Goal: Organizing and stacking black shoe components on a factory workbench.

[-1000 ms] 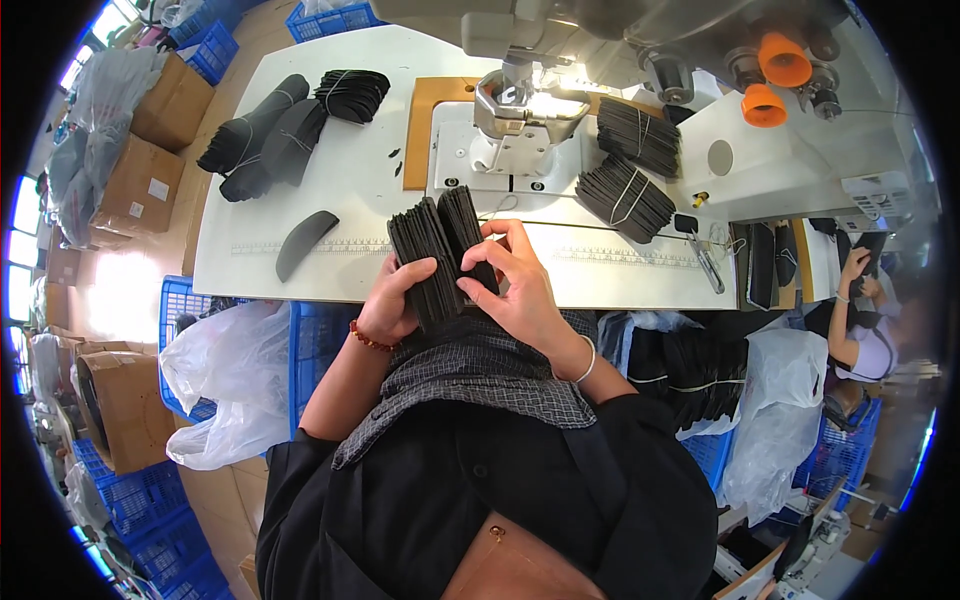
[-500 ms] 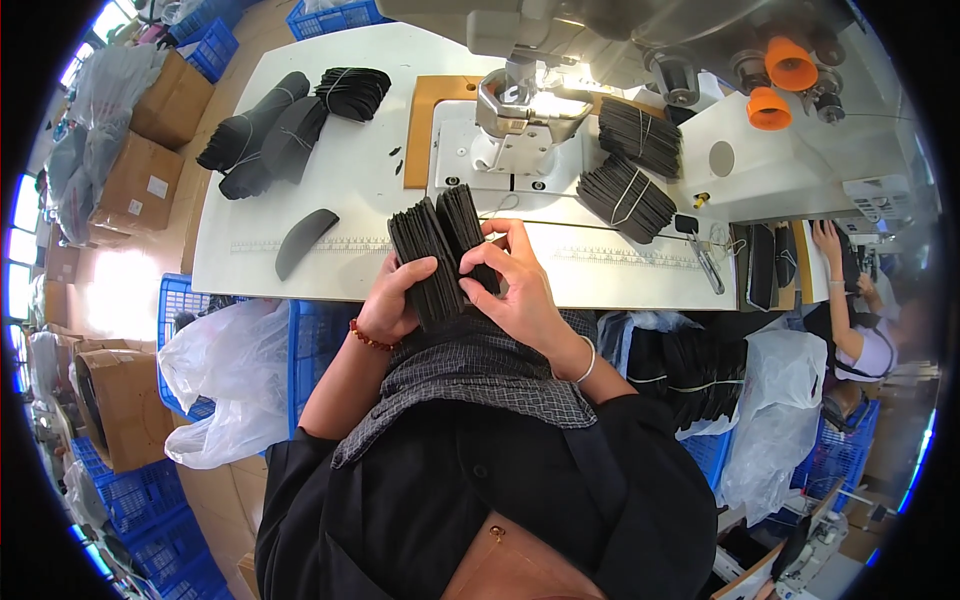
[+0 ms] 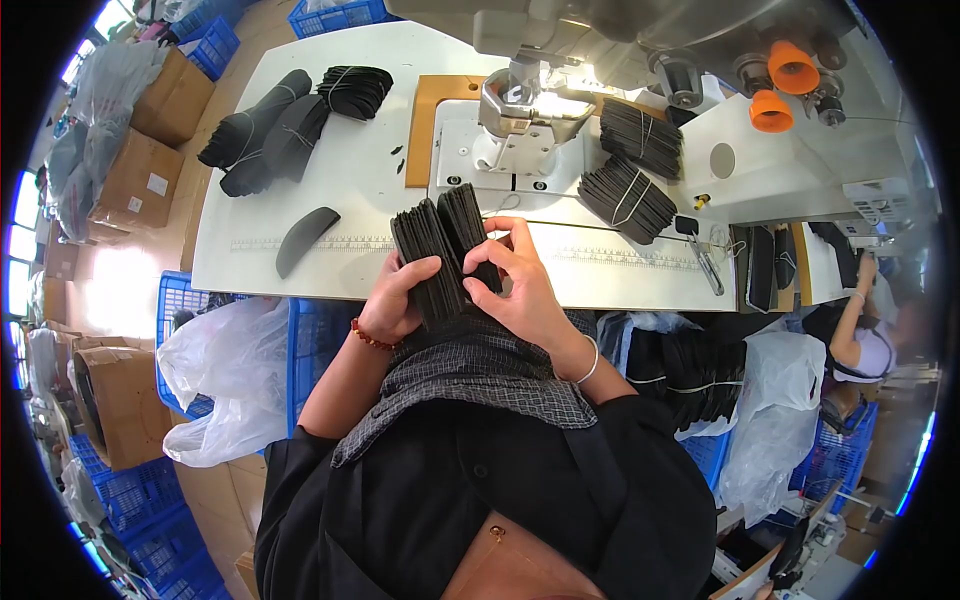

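A thick stack of thin black fabric pieces (image 3: 422, 245) is held upright over the near table edge, parted into two halves with a narrow gap. My left hand (image 3: 392, 298) is closed around the left half, its thumb lying across the front. At the right half, my right hand (image 3: 525, 305) has curled fingers and thumb pinching the near edge of the pieces; the exact grip is partly hidden. Beyond the stack stands a sewing machine (image 3: 525, 125) with a metal bed plate. One loose dark curved piece (image 3: 305, 240) lies on the table to the left.
Tied black bundles lie at the far left (image 3: 255, 125) and beside the machine (image 3: 628, 200). Small scissors (image 3: 708, 262) rest at the table's right. Below the table are a blue crate with plastic bags (image 3: 235, 365) and more black bundles (image 3: 690, 370). A co-worker's arm (image 3: 853, 320) shows at far right.
My hands and the stack stay nearly still, shifting very slightly to the right. At the far right, the co-worker's arm has moved away from the dark piece on the neighbouring table.
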Available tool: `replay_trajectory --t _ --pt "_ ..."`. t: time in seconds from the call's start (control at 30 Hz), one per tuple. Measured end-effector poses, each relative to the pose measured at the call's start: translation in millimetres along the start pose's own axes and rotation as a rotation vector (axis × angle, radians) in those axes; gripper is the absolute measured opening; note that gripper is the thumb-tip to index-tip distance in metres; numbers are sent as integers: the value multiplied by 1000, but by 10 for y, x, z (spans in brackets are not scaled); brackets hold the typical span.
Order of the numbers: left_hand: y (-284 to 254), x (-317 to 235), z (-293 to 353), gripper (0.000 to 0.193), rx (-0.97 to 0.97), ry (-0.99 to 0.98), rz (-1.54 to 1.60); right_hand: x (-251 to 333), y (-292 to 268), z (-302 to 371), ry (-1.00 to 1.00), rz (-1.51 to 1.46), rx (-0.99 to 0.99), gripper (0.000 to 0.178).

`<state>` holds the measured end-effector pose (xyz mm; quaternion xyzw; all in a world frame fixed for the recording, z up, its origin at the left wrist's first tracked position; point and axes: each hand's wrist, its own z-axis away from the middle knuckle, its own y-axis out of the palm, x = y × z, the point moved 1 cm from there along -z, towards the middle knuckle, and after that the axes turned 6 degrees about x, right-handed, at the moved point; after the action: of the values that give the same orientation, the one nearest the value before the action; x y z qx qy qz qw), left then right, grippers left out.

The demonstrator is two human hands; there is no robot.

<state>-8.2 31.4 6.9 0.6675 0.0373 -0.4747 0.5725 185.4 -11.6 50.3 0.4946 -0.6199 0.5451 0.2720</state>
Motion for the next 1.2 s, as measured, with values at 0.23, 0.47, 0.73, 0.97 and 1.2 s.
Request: replay_trajectory --t 0.23,0.47,0.73,0.97,1.2 --pt "44 -11 -2 42 20 -1 15 -36 55 5 -63 7 -38 21" --pt "92 -27 5 42 15 5 12 8 73 -1 -89 84 -70 22" --pt "42 -12 -4 41 3 -8 11 -41 91 -7 -100 90 -68 22" --pt "56 -16 -6 40 -1 3 29 13 38 -9 -92 133 -59 20" --pt "46 11 -10 39 -44 4 -2 27 98 -7 -104 166 -145 47"
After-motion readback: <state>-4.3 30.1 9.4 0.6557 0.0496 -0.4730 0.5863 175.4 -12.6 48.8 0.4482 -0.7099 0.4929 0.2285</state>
